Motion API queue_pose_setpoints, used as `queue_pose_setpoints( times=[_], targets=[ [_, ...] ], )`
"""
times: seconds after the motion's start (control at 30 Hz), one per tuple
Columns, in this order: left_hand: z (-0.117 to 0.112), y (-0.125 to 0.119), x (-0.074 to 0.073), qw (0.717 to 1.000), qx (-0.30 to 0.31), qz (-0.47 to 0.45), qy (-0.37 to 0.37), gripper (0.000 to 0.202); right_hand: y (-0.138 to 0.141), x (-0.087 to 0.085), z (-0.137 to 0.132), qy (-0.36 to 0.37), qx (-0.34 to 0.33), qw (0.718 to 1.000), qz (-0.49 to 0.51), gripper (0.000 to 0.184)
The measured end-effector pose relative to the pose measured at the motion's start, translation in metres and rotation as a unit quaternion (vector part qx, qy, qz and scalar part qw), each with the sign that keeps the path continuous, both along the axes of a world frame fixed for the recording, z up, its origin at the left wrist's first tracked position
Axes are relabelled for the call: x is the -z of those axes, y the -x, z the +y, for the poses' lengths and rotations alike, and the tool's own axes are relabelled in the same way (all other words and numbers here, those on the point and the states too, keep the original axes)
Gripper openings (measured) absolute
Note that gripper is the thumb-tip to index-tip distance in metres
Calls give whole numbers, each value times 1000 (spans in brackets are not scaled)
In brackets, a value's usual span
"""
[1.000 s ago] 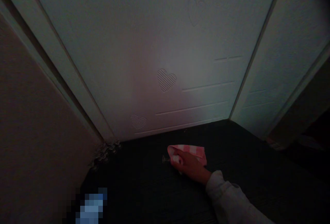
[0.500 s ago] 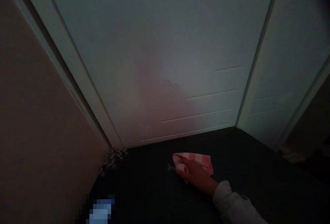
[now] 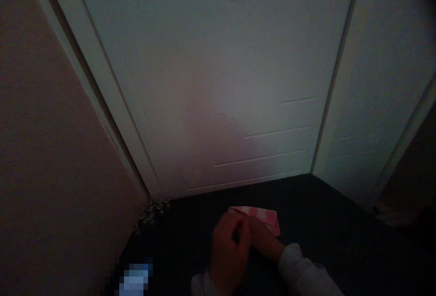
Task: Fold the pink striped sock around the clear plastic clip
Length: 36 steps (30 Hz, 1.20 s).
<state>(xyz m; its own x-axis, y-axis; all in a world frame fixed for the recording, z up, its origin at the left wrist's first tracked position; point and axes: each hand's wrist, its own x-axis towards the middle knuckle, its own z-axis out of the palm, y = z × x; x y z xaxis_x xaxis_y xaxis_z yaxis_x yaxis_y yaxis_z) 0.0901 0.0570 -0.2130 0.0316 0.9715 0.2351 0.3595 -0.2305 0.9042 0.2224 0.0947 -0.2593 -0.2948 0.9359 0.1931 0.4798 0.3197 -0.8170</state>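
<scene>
My right hand, in a light grey sleeve, is closed on a pink-and-white checked cloth resting on a dark tabletop. My left hand is raised in front of it with its fingers curled, overlapping the right hand's fingertips. What the left fingers hold, if anything, is hidden. The left hand also covers the spot at the cloth's left end. Off to the left, a cluster of small shiny knob-like metal pieces lies in the corner by the wall.
A white panel with carved hearts and lines rises behind the tabletop. A brownish wall borders the left side. A blurred-out, pale blue object sits at lower left. Another white panel stands at right. The scene is dim.
My left hand has come in from below and reached the right hand. It now covers where a small metal knob-like piece showed at the cloth's left end. The view has tilted slightly upward.
</scene>
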Motion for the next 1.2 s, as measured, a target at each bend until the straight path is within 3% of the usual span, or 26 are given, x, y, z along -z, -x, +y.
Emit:
queue_pose_setpoints(
  times=[0.1,0.23,0.47,0.6,0.77,0.97,1.2],
  targets=[
    [19,23,10,991,-134,7,-6,22,-1,3,2,5,-10,1000,-17,48],
    [37,36,26,988,-155,4,2,22,-2,3,3,15,1,999,-31,47],
    [31,16,46,998,-58,12,35,31,-3,9,8,-18,-14,999,-34,37],
    [32,15,50,992,2,-69,104,30,-4,8,8,-4,-10,1000,-12,38],
    [38,18,51,964,94,-195,153,34,-5,5,11,27,21,998,45,39],
    [45,24,56,943,109,-241,203,30,-5,5,14,87,25,993,80,35],
    [50,27,63,940,111,-248,207,30,-7,3,13,92,1,989,115,32]
  ],
)
